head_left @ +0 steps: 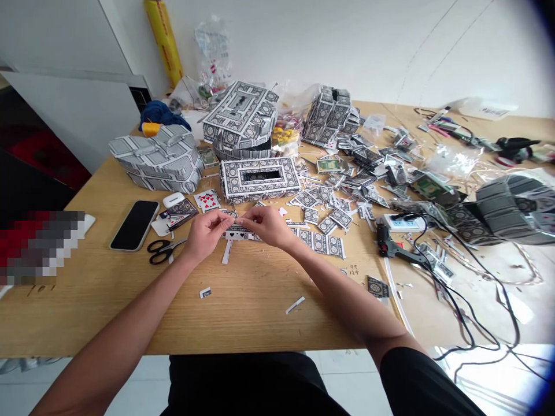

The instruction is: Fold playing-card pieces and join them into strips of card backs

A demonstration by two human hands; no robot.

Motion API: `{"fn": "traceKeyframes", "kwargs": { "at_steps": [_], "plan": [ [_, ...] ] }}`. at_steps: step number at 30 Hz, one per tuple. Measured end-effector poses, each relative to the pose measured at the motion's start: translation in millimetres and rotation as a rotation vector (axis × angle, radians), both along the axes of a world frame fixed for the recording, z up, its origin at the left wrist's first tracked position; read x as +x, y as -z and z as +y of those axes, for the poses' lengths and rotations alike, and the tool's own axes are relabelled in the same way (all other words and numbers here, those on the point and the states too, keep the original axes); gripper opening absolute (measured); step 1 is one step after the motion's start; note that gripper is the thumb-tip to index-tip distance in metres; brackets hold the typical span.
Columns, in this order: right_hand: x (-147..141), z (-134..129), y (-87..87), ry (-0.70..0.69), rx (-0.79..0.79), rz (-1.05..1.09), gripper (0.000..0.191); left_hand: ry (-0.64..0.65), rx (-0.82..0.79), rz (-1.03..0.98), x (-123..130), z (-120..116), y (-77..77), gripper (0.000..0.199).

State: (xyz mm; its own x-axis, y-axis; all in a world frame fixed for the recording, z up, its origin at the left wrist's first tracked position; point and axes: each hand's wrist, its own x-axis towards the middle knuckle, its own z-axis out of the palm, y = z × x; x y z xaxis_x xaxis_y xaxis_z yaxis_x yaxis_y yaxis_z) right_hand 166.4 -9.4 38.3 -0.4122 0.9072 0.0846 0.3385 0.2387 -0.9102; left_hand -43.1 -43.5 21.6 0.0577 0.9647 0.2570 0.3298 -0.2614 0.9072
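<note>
Left forearm (130, 315) and right forearm (347, 294) reach in over the near edge of a wooden table (173, 341). Left hand (203, 236) and right hand (269, 225) nearly meet at mid-table, fingertips (225, 215) pinching a narrow strip of cut playing-card pieces (239, 233) from either end; the other fingers curl, none spread.

Open wood lies between hands and near edge, broken only by small white offcuts (295, 305). One loose paper strip (226, 252) sits directly below the left hand, nearly touching it. Just left: black-handled scissors (165, 249), then a black phone (135, 225), angled, well short of the table's left edge. Close ahead: a heart playing card (207, 200) and a white earbud case (173, 200).

Tight ahead of the hands stands a card-covered box with a rectangular slot (260, 179). Just right, a row of patterned card pieces (321, 244) lies flat, crowding that side. Farther right, a hot glue gun (390, 242) rests among black cables (459, 289).
</note>
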Motion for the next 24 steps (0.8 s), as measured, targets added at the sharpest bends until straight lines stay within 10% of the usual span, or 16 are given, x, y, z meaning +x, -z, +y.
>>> {"fn": "traceKeyframes", "kwargs": {
  "at_steps": [24],
  "plan": [
    [4.5,-3.3,-13.1,-0.075,0.044,-0.07,0.061,0.037,-0.03,0.029,0.0,-0.9,-4.3,0.037]
  ]
}}
